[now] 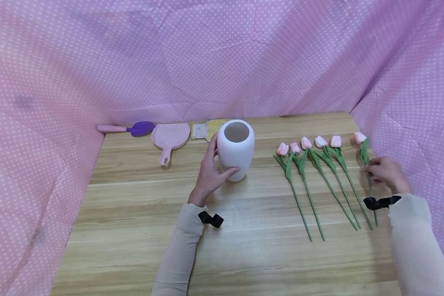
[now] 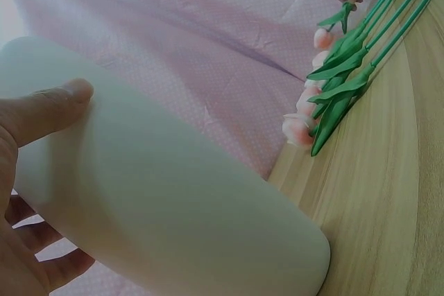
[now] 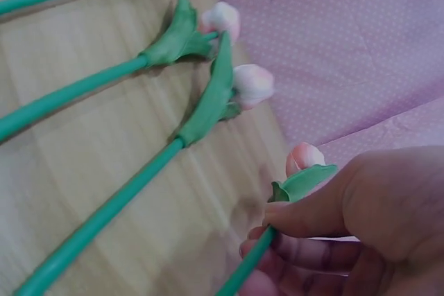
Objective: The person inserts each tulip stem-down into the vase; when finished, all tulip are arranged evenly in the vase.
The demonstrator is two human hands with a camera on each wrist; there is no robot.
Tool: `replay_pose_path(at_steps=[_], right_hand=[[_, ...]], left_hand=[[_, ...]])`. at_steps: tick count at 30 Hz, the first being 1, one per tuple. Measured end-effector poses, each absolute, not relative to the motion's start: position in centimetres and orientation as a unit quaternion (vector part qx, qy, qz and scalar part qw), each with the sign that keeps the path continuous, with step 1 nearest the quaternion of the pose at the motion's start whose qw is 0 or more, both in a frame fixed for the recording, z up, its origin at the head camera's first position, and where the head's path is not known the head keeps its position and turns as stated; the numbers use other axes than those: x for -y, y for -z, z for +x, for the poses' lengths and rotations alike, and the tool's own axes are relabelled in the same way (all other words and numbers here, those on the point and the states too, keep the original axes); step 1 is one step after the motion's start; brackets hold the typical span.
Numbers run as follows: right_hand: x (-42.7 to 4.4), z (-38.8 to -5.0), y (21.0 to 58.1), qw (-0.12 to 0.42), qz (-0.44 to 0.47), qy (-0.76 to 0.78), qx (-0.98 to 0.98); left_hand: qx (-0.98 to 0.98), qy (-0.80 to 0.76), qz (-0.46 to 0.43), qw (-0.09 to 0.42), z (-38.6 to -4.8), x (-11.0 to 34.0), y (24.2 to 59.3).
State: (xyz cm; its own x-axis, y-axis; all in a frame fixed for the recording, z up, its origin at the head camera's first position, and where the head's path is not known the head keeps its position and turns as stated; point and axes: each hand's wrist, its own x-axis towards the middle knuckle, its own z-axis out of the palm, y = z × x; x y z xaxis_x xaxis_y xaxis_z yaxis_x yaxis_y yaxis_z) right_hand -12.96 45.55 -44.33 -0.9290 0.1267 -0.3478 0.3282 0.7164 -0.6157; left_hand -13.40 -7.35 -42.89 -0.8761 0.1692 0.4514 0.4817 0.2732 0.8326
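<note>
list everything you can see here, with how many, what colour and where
vase: 1, white, in the left hand's grip
loose tulips: 5, pink-white and green, lying right of the vase
held tulip: 1, pink-white and green, far right
trowel: 1, purple and pink, back left
dustpan: 1, pink, beside the trowel
flat item: 1, yellow and pale grey, partly hidden behind the vase
table: 1, wood-toned, underneath
dotted cloth: pink and white, around the table
wrist bands: 2, black, one per wrist
sleeves: 2, beige
left hand: 1, on the vase
right hand: 1, pinching the held tulip
</note>
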Motion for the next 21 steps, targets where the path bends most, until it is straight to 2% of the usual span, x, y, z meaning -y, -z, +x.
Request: replay_pose_path(at_steps=[11,21], right_hand=[[-44.9,-12.7,43.2,0.166,0.13,0.439,-0.873],[-44.0,-12.3,43.0,0.163,0.139,0.651,-0.728]], left_hand=[[0.788,0.56,-0.211,0.144,-13.5,7.4,43.1],[0.788,0.558,-0.213,0.147,-13.6,7.4,43.2]])
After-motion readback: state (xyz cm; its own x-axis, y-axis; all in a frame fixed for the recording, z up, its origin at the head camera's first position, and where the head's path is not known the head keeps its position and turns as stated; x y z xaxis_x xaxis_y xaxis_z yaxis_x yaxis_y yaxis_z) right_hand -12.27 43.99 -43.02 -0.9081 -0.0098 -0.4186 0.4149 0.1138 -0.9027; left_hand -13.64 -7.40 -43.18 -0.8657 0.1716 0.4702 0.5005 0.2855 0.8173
